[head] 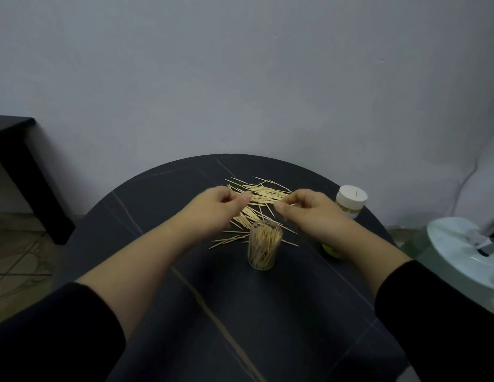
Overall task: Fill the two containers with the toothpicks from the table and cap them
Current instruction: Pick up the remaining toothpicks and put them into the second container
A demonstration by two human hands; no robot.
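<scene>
The open jar [263, 248] stands upright at frame centre, part filled, nearer the person than either hand, with a green lid [330, 250] under the right wrist. Just above it, the left hand [221, 205] and right hand [306, 209] curl fingers toward thumbs; whether they pinch any picks cannot be told. The toothpicks [263, 194] lie between and beyond the fingertips, mostly running left to right and equally near both hands. The capped jar [350, 201] stands far right.

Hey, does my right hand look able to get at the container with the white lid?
Probably yes. The white-lidded container stands upright just right of the right hand, with nothing visible between them, though that hand seems to be pinching toothpicks.
</scene>
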